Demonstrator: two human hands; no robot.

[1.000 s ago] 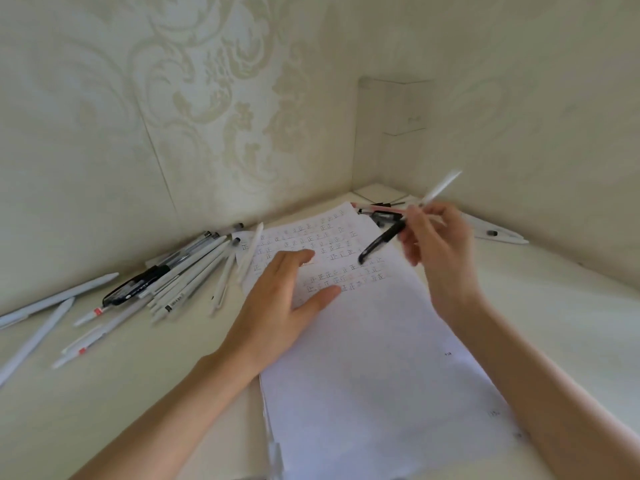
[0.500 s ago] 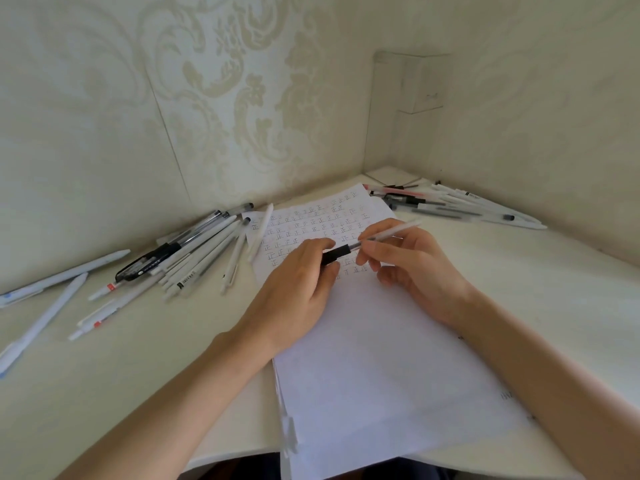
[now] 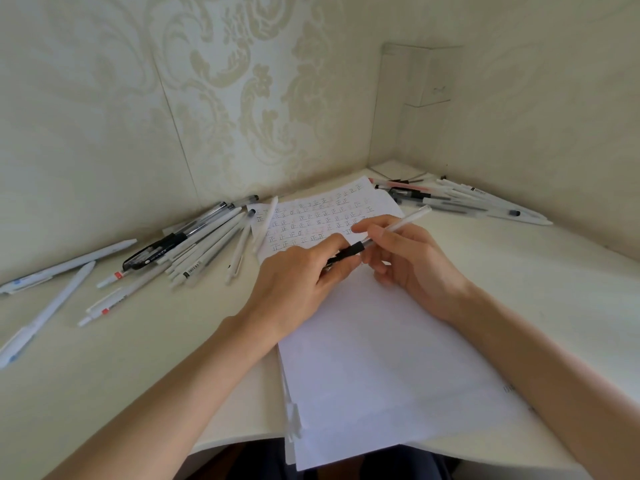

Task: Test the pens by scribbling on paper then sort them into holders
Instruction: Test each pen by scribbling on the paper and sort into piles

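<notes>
desk (image 3: 519,289): cream, corner | walls (image 3: 242,98): damask | on desk: paper (image 3: 381,358), loose pens (image 3: 194,244)

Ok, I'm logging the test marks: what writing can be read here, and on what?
"正", handwritten repeatedly in rows at the far end of the paper.
Print on the white pens left of the paper: too small to read.
White print on the black pen among them: blurred.
The held pen: nothing legible.
</notes>
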